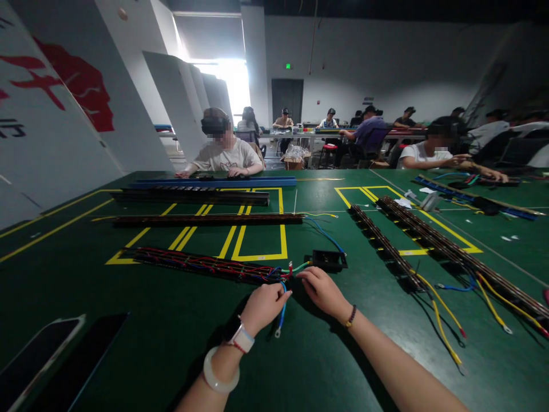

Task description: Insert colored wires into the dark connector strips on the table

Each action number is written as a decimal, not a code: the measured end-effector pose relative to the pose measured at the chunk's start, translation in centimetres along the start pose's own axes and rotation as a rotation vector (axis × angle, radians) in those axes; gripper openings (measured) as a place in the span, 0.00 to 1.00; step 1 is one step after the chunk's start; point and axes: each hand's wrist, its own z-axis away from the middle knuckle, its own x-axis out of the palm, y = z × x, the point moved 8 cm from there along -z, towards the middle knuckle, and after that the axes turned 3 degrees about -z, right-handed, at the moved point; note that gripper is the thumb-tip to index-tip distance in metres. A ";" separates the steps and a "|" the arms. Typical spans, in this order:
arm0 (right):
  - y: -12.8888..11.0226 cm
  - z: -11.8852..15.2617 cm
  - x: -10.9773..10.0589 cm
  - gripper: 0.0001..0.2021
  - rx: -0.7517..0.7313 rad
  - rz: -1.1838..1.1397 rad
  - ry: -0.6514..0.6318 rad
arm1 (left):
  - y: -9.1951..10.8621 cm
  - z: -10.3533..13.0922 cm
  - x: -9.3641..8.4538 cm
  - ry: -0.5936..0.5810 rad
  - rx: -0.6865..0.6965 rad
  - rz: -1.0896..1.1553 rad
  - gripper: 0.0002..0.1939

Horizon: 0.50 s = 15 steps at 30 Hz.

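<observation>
My left hand (262, 308) is closed at the right end of a long black strip (206, 264) with red and blue wires along it. Between its thumb and fingers runs a blue cable (282, 313), whose metal ring lug hangs below. Close by on the right, my right hand (322, 290) has its fingers curled together by the strip's end; what they hold, if anything, is hidden. A green-yellow cable (302, 267) leads from there to a black rectangular box (328, 260) just beyond my right hand. A red-tipped cable end (290, 266) sticks up between the hands.
Beyond lie another dark strip (206, 220), a black rail (193, 197) and a blue rail (214, 182). Two strips (386, 246) with yellow cables (441, 326) lie on the right. Two flat dark panels (38, 355) occupy the near left. Co-workers (227, 149) sit across the green table (171, 320).
</observation>
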 end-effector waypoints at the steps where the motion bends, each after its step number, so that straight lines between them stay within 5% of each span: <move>1: -0.4 0.1 -0.3 0.12 -0.023 0.008 0.046 | 0.0 0.0 -0.4 0.053 0.011 -0.012 0.19; 4: -2.5 0.3 -0.7 0.13 -0.108 0.001 0.128 | -0.5 0.4 -2.9 0.313 0.009 0.065 0.20; 7: -6.0 -0.2 0.6 0.15 -0.252 0.013 0.044 | -1.9 1.3 -5.4 0.553 -0.031 0.146 0.18; 11: -8.6 -2.0 3.4 0.22 -0.273 0.232 -0.100 | -2.9 1.1 -6.4 0.682 -0.009 0.068 0.14; 15: -7.0 -3.8 5.3 0.33 -0.135 0.474 -0.161 | -4.2 0.0 -5.3 0.685 -0.023 -0.049 0.14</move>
